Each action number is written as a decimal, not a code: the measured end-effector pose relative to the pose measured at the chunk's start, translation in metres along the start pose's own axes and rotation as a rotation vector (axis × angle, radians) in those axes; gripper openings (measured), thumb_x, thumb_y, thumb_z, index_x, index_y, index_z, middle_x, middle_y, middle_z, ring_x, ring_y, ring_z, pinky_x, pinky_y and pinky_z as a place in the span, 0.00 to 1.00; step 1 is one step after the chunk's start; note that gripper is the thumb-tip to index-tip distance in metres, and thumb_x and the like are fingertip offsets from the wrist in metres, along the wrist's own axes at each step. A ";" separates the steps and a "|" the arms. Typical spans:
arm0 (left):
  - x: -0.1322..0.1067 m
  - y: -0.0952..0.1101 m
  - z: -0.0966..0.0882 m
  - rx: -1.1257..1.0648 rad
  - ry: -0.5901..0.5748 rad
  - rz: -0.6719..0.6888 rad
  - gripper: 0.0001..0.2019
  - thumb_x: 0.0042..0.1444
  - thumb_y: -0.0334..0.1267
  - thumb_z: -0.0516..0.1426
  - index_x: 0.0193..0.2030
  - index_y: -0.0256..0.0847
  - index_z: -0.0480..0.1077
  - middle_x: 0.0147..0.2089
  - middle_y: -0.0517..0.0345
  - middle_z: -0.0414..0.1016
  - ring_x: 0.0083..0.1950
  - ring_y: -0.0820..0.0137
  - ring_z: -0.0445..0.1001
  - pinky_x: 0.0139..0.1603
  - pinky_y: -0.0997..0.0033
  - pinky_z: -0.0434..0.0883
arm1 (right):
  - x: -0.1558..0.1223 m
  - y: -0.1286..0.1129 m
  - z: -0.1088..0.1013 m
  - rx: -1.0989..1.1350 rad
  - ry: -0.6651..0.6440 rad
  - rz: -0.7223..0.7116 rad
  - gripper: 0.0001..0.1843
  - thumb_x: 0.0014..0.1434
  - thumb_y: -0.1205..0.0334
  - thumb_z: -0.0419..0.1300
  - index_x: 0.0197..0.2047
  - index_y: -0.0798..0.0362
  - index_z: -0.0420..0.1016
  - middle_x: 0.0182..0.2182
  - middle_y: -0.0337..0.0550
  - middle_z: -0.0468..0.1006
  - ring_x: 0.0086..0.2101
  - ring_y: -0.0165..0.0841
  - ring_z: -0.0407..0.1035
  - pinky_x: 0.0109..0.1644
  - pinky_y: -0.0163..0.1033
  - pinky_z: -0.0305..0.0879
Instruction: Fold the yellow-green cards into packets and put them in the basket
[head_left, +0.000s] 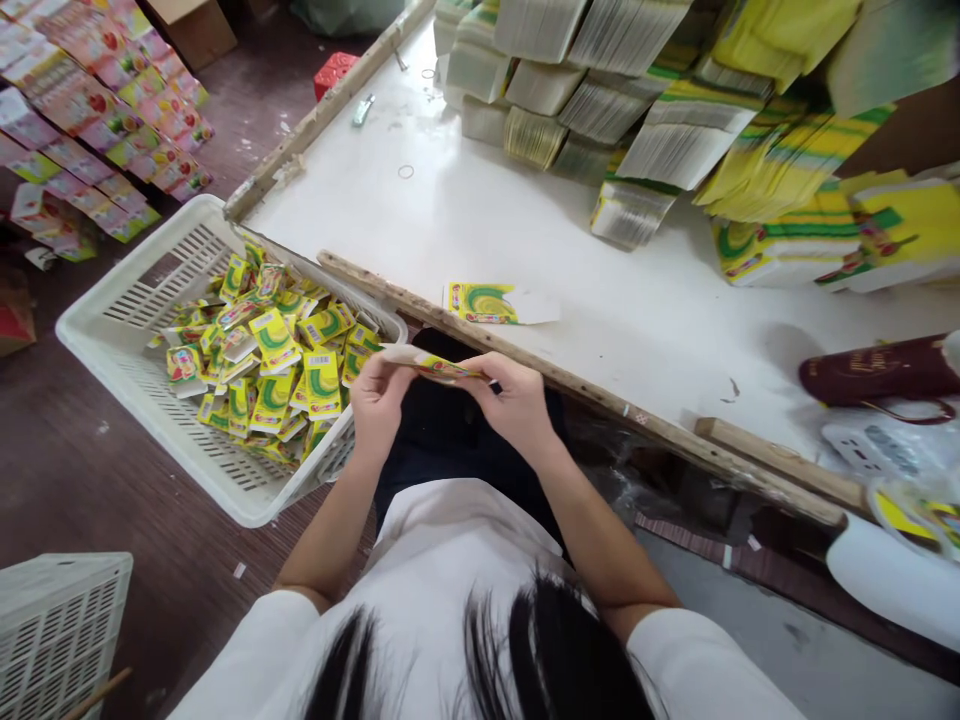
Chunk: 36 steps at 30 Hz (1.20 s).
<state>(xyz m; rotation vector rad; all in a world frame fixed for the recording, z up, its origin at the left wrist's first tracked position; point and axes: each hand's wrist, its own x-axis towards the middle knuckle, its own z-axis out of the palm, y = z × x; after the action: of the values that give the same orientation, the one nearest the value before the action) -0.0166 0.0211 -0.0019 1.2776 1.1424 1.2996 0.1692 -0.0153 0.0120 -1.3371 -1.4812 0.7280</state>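
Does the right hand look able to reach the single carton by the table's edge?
Likely yes: the single carton lies close and uncovered, though the right hand holds another carton.

A yellow printed carton point(438, 367), apparently flattened, sits nearly edge-on between the fingers point(489, 364).

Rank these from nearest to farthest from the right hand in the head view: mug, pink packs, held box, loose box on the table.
1. Held box: gripped by the right hand and left hand.
2. Loose box: on the table, just past its near edge.
3. Mug: far right.
4. Pink packs: upper left, beyond the table.
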 end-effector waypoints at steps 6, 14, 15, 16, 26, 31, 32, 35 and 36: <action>0.010 0.040 -0.015 0.431 -0.334 0.264 0.46 0.43 0.55 0.70 0.67 0.42 0.59 0.67 0.41 0.65 0.68 0.52 0.67 0.67 0.54 0.66 | 0.006 -0.002 -0.014 -0.308 -0.182 -0.271 0.12 0.66 0.62 0.58 0.40 0.37 0.82 0.33 0.40 0.79 0.44 0.40 0.72 0.63 0.58 0.61; -0.002 0.019 0.009 0.480 -0.477 0.024 0.33 0.47 0.44 0.67 0.58 0.43 0.60 0.47 0.56 0.76 0.45 0.64 0.77 0.47 0.66 0.75 | -0.008 0.006 0.005 0.118 0.014 -0.041 0.43 0.60 0.43 0.62 0.73 0.40 0.49 0.67 0.53 0.62 0.66 0.51 0.58 0.67 0.64 0.60; -0.005 0.017 0.010 0.485 -0.469 0.038 0.34 0.47 0.43 0.67 0.58 0.43 0.59 0.47 0.56 0.75 0.44 0.65 0.77 0.45 0.66 0.75 | -0.009 0.009 0.011 0.233 -0.004 0.023 0.45 0.63 0.41 0.58 0.75 0.41 0.41 0.67 0.55 0.61 0.65 0.49 0.61 0.64 0.61 0.64; -0.007 0.015 0.011 0.489 -0.462 0.057 0.35 0.46 0.42 0.67 0.59 0.44 0.58 0.47 0.56 0.75 0.43 0.65 0.77 0.44 0.66 0.75 | -0.011 0.012 0.016 0.329 -0.007 0.083 0.46 0.65 0.41 0.55 0.75 0.41 0.33 0.67 0.55 0.62 0.63 0.46 0.64 0.63 0.59 0.67; -0.017 -0.004 0.012 0.523 -0.329 0.346 0.34 0.50 0.38 0.63 0.59 0.45 0.50 0.53 0.50 0.67 0.46 0.65 0.76 0.45 0.65 0.74 | -0.002 0.004 0.024 0.715 -0.255 0.390 0.29 0.64 0.43 0.58 0.63 0.47 0.69 0.57 0.48 0.77 0.54 0.44 0.74 0.59 0.52 0.72; -0.018 -0.001 0.009 0.548 -0.442 0.317 0.29 0.47 0.36 0.63 0.53 0.46 0.54 0.49 0.54 0.69 0.42 0.67 0.76 0.40 0.68 0.73 | 0.000 0.004 0.015 0.894 -0.488 0.451 0.39 0.62 0.31 0.50 0.67 0.49 0.66 0.55 0.52 0.78 0.51 0.44 0.76 0.53 0.52 0.76; -0.018 0.000 0.009 0.550 -0.462 0.313 0.29 0.46 0.36 0.63 0.53 0.46 0.54 0.48 0.55 0.69 0.41 0.67 0.76 0.39 0.68 0.73 | 0.000 0.004 0.016 0.904 -0.490 0.458 0.40 0.62 0.30 0.49 0.68 0.48 0.65 0.56 0.52 0.78 0.52 0.44 0.76 0.53 0.52 0.76; -0.019 0.001 0.011 0.568 -0.505 0.312 0.29 0.43 0.34 0.62 0.52 0.45 0.54 0.47 0.54 0.70 0.41 0.65 0.76 0.39 0.66 0.73 | -0.003 0.006 0.021 0.896 -0.474 0.476 0.42 0.59 0.36 0.59 0.71 0.44 0.59 0.60 0.47 0.74 0.56 0.42 0.73 0.59 0.50 0.72; -0.019 0.002 0.013 0.579 -0.514 0.301 0.29 0.42 0.34 0.61 0.51 0.45 0.55 0.47 0.54 0.70 0.41 0.64 0.76 0.39 0.66 0.72 | -0.005 0.006 0.022 0.884 -0.475 0.483 0.43 0.58 0.37 0.62 0.71 0.43 0.58 0.62 0.46 0.73 0.57 0.42 0.71 0.61 0.50 0.70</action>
<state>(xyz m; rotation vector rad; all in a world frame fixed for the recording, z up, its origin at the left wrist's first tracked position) -0.0040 0.0019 -0.0023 2.1290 1.0003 0.7701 0.1511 -0.0148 -0.0025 -0.8316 -0.9328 1.8522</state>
